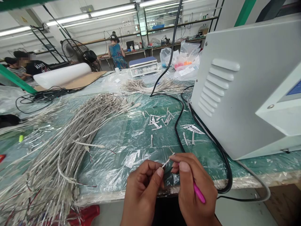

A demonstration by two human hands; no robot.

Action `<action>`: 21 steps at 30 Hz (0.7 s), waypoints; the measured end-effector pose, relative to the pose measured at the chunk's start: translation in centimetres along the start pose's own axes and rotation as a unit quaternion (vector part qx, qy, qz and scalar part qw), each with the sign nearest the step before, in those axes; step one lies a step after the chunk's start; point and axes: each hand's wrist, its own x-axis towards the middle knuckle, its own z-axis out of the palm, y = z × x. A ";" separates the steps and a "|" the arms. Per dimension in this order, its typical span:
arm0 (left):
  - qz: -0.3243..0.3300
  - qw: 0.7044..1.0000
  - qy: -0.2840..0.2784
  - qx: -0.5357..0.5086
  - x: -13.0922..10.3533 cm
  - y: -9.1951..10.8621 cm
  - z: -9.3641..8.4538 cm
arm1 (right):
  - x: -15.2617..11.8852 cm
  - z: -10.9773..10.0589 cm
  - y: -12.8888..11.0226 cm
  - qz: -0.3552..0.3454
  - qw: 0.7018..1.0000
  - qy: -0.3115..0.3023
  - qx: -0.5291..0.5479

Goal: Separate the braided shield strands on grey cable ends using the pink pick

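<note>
Near the front edge of the bench, my left hand (144, 188) pinches a thin silvery cable (166, 163) between thumb and forefinger. My right hand (194, 185) is closed around a slim tool with a bright pink handle (199, 193); its working end is hidden by the fingers. The right fingertips meet the far end of the silvery cable. Just beyond my hands, short silvery strips of foil (155, 121) lie scattered. A large bundle of braided grey cables (82, 125) spreads over the left side, some with thin coloured wires at their ends.
At right stands a large grey machine (230, 94) with vents. A black cord (178, 125) crosses the green, film-covered bench (131, 138). Behind are another cable bundle (150, 85), a scale (144, 66) and plastic bags (185, 59). Other people (116, 51) are farther back.
</note>
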 end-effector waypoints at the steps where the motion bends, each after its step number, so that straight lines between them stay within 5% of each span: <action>1: -0.003 1.000 0.013 -0.027 -0.1 0.0 -0.1 | 0.2 0.0 0.0 0.021 1.000 0.020 0.005; 5: -0.013 0.991 0.057 -0.118 -0.1 -0.1 0.0 | 0.4 -0.1 -0.2 0.068 0.996 0.049 0.013; 14: -0.020 0.996 0.020 -0.090 0.2 -0.1 -0.1 | -0.7 -1.3 0.0 -0.056 0.990 -0.081 0.101; 21: -0.019 0.997 0.012 -0.075 0.2 -0.3 -0.2 | -0.2 -1.4 -0.2 -0.061 0.987 -0.124 0.083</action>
